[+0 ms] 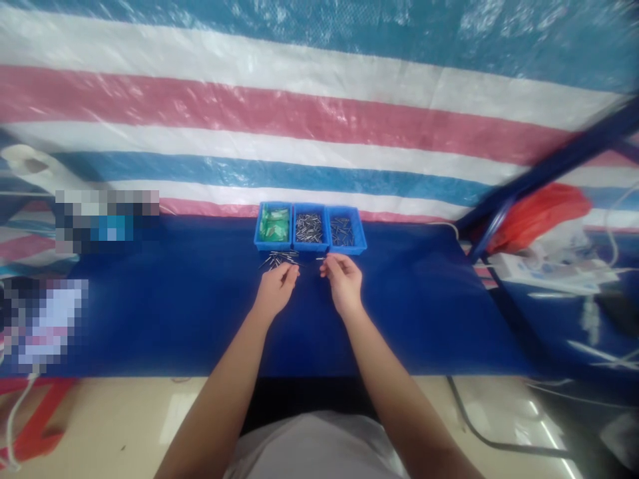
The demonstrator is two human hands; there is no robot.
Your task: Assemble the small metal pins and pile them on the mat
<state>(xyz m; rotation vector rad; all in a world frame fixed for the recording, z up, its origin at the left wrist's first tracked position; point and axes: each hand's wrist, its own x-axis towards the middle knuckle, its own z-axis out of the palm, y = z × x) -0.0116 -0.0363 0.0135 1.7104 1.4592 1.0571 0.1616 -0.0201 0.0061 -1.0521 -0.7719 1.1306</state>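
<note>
My right hand (343,279) is closed in a pinch on a small silver metal pin (320,259), whose end points left, just in front of the blue bins. To its left, my left hand (277,286) is also pinched together, and a thin dark tip shows by its fingertips; what it holds is too small to make out. A loose pile of thin metal pins (275,258) lies on the table right beyond the left hand. Behind it stand a blue bin with green packets (273,247), a middle bin full of short metal pieces (310,247) and a right bin with fewer dark metal pieces (348,251).
The blue tabletop (190,313) reaches up to a striped plastic sheet (299,126). A dark blue metal post (544,156) slants at the right, near a red plastic bag (544,213) and a white power strip (554,273). Blurred-out items are at the left.
</note>
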